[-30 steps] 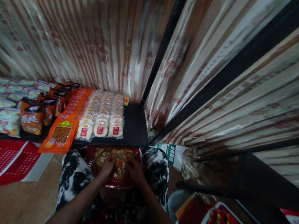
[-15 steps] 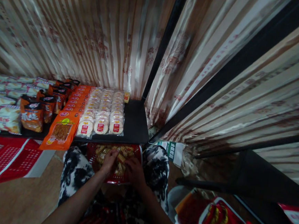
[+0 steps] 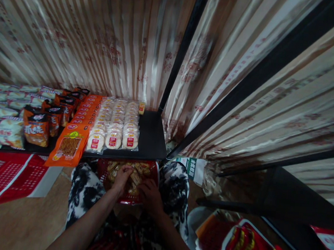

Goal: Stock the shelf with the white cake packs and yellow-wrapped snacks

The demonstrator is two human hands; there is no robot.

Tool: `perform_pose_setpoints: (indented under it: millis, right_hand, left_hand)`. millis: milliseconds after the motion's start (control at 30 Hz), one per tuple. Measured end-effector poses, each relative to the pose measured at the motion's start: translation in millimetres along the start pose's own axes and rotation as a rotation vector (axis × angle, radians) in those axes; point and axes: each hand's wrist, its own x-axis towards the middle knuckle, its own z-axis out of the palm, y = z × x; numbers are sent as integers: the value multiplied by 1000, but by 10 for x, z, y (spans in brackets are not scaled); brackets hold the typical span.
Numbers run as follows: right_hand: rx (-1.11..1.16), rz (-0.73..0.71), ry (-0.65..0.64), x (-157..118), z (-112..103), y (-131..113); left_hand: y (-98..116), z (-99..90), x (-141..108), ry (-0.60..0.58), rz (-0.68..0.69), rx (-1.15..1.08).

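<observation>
A red basket (image 3: 101,173) stands between the knees, below the front edge of the black shelf, and holds many small golden-wrapped packets (image 3: 135,176). My left hand (image 3: 122,177) is over the left part of the packets, its fingertips pinched together; whether something small is between them is too dark to tell. My right hand (image 3: 150,193) lies at the right side of the basket, fingers curled over the packets, and what is under them is hidden.
On the black shelf (image 3: 151,135) are rows of round white crackers (image 3: 114,136), orange snack bags (image 3: 70,144) and brown-orange bags (image 3: 36,128). Another red basket (image 3: 4,174) is at left. Red packages (image 3: 250,247) lie at lower right. Black posts rise before the curtain (image 3: 128,33).
A golden packet that showed between the hands is no longer held up there. My right hand's fingers are a little lower and more curled. My left hand has barely moved.
</observation>
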Motion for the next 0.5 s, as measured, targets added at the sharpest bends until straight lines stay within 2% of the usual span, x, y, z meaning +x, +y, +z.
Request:
perform_pose_setpoints:
  millis: [200,500]
  right_hand:
    - [-7,31,21,-46,26,34]
    - [20,56,91,-34,9,57]
  left_hand:
    - [-18,52,-18,-7,-14,-84]
    - [132,61,-107,-99,-26,-151]
